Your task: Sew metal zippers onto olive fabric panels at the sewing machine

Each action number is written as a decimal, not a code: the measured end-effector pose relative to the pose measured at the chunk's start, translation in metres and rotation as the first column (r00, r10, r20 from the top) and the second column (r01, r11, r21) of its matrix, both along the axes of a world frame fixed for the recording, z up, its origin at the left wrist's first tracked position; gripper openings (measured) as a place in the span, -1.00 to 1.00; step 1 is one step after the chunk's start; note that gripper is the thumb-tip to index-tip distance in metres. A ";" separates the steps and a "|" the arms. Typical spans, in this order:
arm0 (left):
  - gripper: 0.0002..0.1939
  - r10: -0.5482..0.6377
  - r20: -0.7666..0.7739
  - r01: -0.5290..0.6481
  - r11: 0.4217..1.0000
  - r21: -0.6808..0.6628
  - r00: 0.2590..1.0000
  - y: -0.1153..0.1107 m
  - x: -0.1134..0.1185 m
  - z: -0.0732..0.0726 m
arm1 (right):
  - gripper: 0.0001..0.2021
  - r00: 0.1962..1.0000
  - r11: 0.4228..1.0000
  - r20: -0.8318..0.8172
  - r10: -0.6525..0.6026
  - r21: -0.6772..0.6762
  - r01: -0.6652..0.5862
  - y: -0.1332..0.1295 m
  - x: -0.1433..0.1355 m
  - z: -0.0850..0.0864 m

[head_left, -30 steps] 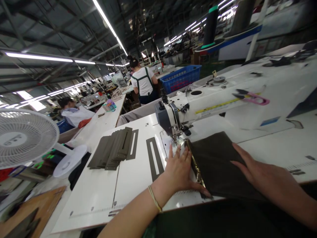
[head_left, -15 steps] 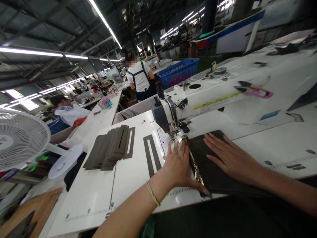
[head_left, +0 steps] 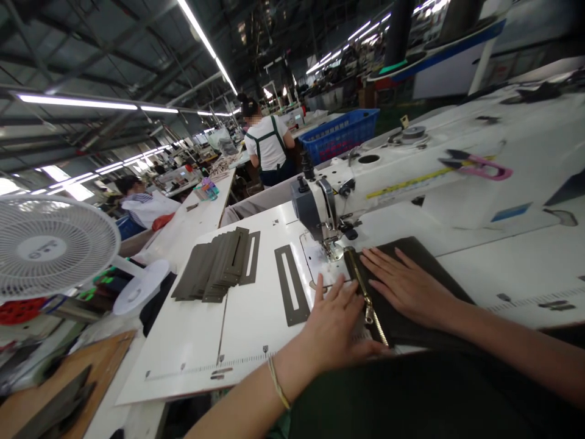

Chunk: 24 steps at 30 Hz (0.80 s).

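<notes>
Dark olive fabric [head_left: 425,268] lies on the white sewing table, with a gold metal zipper [head_left: 369,305] along its left edge. My left hand [head_left: 331,323] rests with spread fingers on the table and the zipper's left side, its thumb near the zipper's lower end. Flat on the fabric, right of the zipper, is my right hand [head_left: 404,283], fingers stretched out. The needle area of the sewing machine [head_left: 315,207] stands just beyond my left fingertips. One slotted olive piece [head_left: 292,292] lies left of my left hand; a fanned stack of such pieces [head_left: 205,268] is farther left.
Pink-handled snips [head_left: 487,167] lie on the machine arm. A white fan [head_left: 46,247] stands at the left, above a brown board [head_left: 105,378]. Beyond are a blue crate [head_left: 338,134] and two people, one in a white shirt [head_left: 272,149].
The view has shifted, so the table and fan appear farther right. The zipper's top end now sits right of the needle area, and my right hand is closer to the zipper.
</notes>
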<state>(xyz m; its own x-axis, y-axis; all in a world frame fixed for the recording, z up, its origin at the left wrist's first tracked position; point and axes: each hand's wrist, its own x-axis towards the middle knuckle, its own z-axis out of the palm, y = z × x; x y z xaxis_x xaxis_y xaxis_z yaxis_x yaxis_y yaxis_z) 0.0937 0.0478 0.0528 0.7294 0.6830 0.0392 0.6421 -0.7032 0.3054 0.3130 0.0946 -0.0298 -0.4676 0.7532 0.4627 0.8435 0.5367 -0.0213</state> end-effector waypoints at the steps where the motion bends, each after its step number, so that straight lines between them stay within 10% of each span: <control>1: -0.27 -0.004 0.018 0.004 1.000 -0.011 1.000 -0.011 -0.003 0.001 | -0.48 1.000 1.000 0.004 0.001 0.003 -0.001 0.000 0.001 0.000; 7: -0.59 -0.142 0.071 0.139 0.989 0.041 0.987 -0.041 -0.027 0.007 | -0.50 1.000 0.998 -0.006 0.022 -0.057 -0.022 0.006 0.002 0.000; 13: -0.02 0.330 -0.067 -0.315 0.934 0.172 0.942 -0.029 -0.067 -0.009 | -0.49 0.994 0.993 -0.038 0.104 -0.049 -0.106 0.008 -0.001 -0.001; 24: 0.23 0.153 -0.145 -0.136 0.983 0.120 0.977 -0.045 -0.084 -0.012 | -0.55 0.993 0.993 -0.056 0.105 0.054 -0.102 0.009 -0.006 0.005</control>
